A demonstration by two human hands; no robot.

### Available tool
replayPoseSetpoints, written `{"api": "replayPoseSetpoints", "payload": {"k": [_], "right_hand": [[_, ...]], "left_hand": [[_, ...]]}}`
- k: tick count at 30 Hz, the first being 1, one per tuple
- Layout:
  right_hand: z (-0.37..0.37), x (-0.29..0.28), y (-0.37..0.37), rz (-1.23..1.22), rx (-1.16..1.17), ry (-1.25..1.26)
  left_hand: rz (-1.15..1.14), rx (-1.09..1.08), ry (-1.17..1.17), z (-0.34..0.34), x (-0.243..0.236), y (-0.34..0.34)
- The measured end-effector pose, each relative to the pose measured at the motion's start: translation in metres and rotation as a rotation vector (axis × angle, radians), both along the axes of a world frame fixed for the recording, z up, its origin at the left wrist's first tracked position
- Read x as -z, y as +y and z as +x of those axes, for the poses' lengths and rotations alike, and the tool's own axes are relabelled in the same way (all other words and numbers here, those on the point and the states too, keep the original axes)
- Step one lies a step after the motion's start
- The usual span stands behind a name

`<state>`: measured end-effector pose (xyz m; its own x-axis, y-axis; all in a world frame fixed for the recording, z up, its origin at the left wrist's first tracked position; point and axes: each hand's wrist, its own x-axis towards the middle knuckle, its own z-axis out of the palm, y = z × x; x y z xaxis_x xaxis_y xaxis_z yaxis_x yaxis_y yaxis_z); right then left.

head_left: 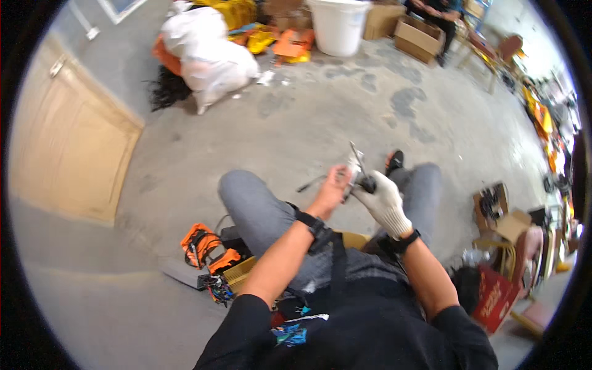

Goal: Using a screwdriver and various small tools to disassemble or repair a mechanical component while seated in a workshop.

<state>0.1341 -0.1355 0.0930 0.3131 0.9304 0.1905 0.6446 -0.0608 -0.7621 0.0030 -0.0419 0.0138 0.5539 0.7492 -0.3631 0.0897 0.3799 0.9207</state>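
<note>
hands nearly together between grey-clad knees [248, 188], above the concrete floor [290, 126]: a gloved right hand [383, 200] grips the black, rounded end of a slim grey tool [368, 184], its long axis pointing forward and slightly left; the bare left hand [333, 187] pinches a blurred, whitish piece [353, 163].

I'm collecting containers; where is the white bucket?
The white bucket stands at the head view's top, just right of centre, with a cardboard box on its right.
</note>
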Motion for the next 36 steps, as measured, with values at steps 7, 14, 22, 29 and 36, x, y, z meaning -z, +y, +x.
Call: {"api": "replayPoseSetpoints", "payload": {"k": [7, 14, 22, 29, 36], "right_hand": [[0.002, -0.003, -0.009, 0.024, 0.022, -0.045], [0.011, 0.003, -0.001, 0.035, 0.033, -0.089], [0.01, 0.012, -0.001, -0.076, 0.042, 0.147], [0.0, 0.021, 0.004, -0.016, -0.021, 0.05], [0.001, 0.011, 0.005, -0.185, 0.011, 0.386]], "left_hand": [[0.127, -0.031, -0.148, 0.02, 0.007, -0.012], [-0.032, 0.059, -0.052, 0.019, -0.013, -0.005], [0.033, 0.057, 0.025, 0.032, 0.01, -0.006], [0.051, -0.01, -0.028, 0.022, 0.015, -0.005], [0.218, -0.095, -0.046, 0.038, 0.041, -0.002]]}}
